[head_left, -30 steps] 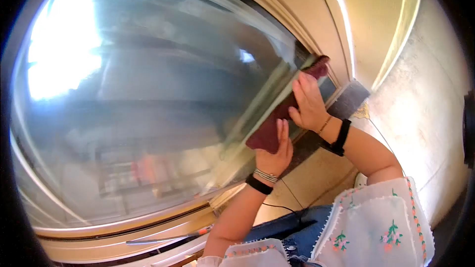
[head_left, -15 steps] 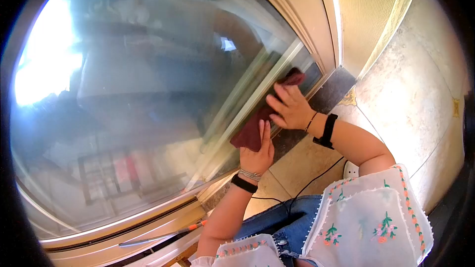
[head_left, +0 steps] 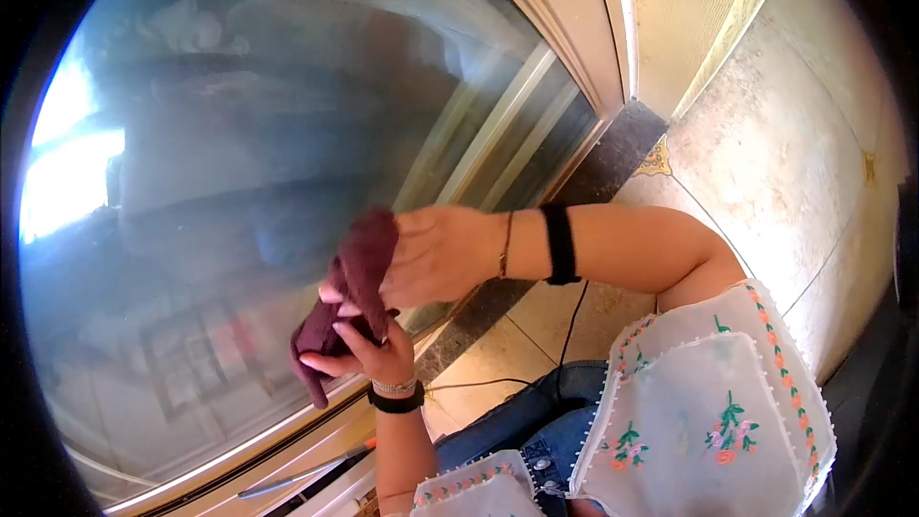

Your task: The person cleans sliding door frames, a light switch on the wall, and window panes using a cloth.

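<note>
In the head view, the cloth (head_left: 364, 263) is bunched between both hands in front of the glass (head_left: 230, 191); whether it touches the pane I cannot tell. The right hand (head_left: 440, 254) grips its upper part, fingertips showing past a fold. The left hand (head_left: 375, 356) grips its lower part between thumb and fingers. A thin rod (head_left: 304, 475) lies below the pane, near the left forearm; a cable (head_left: 573, 330) crosses the floor tiles (head_left: 766, 144).

A maroon cloth (head_left: 364, 258), crumpled and folded, slants down from the right hand (head_left: 440, 254) to the left hand (head_left: 381, 356).
</note>
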The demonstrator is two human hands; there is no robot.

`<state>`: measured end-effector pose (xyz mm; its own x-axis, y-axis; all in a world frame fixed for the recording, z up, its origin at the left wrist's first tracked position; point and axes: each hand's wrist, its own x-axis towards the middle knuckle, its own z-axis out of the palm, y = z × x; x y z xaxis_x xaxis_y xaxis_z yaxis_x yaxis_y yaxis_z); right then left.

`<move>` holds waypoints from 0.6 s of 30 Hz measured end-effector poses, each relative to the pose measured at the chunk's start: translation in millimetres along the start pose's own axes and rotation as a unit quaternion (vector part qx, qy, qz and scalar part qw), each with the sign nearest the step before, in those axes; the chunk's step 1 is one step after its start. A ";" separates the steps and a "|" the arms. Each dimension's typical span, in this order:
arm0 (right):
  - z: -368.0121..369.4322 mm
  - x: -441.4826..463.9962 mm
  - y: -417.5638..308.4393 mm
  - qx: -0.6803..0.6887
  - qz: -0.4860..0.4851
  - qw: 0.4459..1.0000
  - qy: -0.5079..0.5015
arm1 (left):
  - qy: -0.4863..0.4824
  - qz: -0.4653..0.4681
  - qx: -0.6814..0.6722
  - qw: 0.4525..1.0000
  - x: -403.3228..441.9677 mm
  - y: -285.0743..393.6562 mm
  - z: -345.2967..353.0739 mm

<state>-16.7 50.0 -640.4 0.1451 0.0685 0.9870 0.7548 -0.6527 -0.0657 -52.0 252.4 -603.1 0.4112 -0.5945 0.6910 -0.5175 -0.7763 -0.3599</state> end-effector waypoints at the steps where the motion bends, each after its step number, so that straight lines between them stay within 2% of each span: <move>1: -10.6 -7.5 9.8 0.032 0.055 0.994 -0.085 | -0.016 0.023 0.032 0.999 9.2 7.5 6.0; 2: -21.8 -18.0 22.1 0.061 0.109 0.978 -0.168 | -0.035 0.042 -0.002 0.999 16.7 15.6 14.9; 4: -41.5 -42.0 55.0 -0.045 0.075 0.995 -0.057 | -0.110 0.077 -0.086 0.987 33.4 38.2 26.1; 6: -62.5 -72.4 69.0 -0.159 0.086 0.972 -0.150 | -0.172 0.078 -0.157 0.969 36.1 62.0 44.6; 10: -66.0 -137.8 78.9 -0.169 0.152 0.958 -0.174 | -0.211 0.121 -0.181 0.953 26.7 87.3 88.0; 12: -56.9 -181.7 73.6 -0.158 0.194 0.952 -0.175 | -0.272 0.146 -0.208 0.928 16.6 97.1 101.2; 13: -57.6 -191.1 69.7 -0.159 0.199 0.952 -0.169 | -0.298 0.130 -0.251 0.912 9.0 100.1 105.6; 18: -49.9 -207.2 57.1 -0.162 0.222 0.941 -0.199 | -0.317 0.146 -0.204 0.915 -18.9 91.7 108.2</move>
<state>-35.6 -39.1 -841.4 0.6768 -0.0304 0.7355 0.3373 -0.8753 -0.3465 -26.1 169.8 -717.0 0.4966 -0.8663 0.0543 -0.8583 -0.4994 -0.1183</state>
